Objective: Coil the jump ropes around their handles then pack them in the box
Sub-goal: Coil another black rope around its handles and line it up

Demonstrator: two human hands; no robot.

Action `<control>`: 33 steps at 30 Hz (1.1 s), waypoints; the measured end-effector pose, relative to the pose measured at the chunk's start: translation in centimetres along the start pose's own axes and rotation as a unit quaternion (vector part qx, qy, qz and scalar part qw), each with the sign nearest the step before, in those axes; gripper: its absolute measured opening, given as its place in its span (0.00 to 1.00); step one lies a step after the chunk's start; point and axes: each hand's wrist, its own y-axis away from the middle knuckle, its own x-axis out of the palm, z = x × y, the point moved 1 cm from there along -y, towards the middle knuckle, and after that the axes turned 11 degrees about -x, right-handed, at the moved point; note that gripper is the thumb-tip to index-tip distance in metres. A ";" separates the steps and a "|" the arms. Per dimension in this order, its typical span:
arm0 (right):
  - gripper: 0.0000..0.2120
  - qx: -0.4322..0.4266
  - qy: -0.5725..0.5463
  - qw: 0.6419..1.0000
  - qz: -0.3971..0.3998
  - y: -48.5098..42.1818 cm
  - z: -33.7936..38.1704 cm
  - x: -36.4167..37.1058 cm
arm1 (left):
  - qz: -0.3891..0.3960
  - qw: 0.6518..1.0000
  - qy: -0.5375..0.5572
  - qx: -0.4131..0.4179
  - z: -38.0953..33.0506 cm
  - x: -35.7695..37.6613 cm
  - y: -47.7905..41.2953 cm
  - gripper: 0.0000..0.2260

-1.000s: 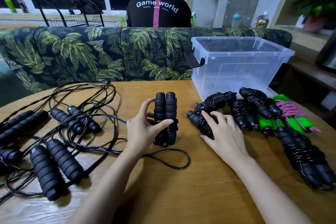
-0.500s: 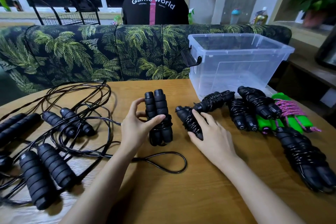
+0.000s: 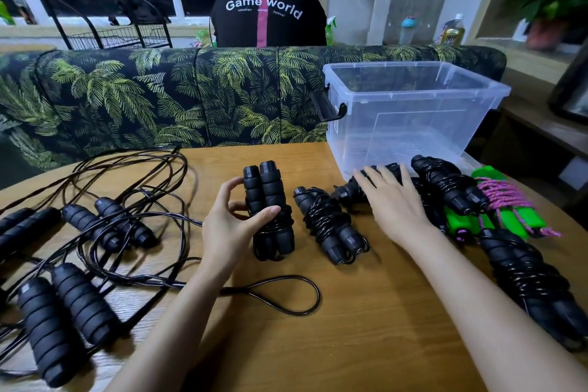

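My left hand (image 3: 232, 226) grips a pair of black foam handles (image 3: 265, 200) held upright on the wooden table (image 3: 350, 337), with black rope wound round their lower half and a loose loop (image 3: 286, 296) trailing on the table. To their right lies a coiled black rope (image 3: 331, 226). My right hand (image 3: 393, 200) rests flat with straight fingers on another coiled black rope (image 3: 350, 191) in front of the clear plastic box (image 3: 410, 111), which holds nothing. More coiled black ropes (image 3: 445, 184) and a green-handled one with pink rope (image 3: 506, 210) lie at the right.
Uncoiled black ropes with foam handles (image 3: 73, 309) lie tangled across the table's left side. A leaf-patterned sofa back (image 3: 159, 99) runs behind the table, with a person in a black shirt (image 3: 267, 19) seated beyond it. A long coiled bundle (image 3: 534, 280) lies by my right forearm.
My right hand let go of the coiled rope beside the held handles and moved right and away onto the bundle by the box. My left hand kept its grip.
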 end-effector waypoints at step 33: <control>0.26 -0.033 -0.218 0.975 -0.038 1.9 0.8 1.5 | 0.023 1.000 0.012 -0.004 0.1 -0.5 0.2 0.38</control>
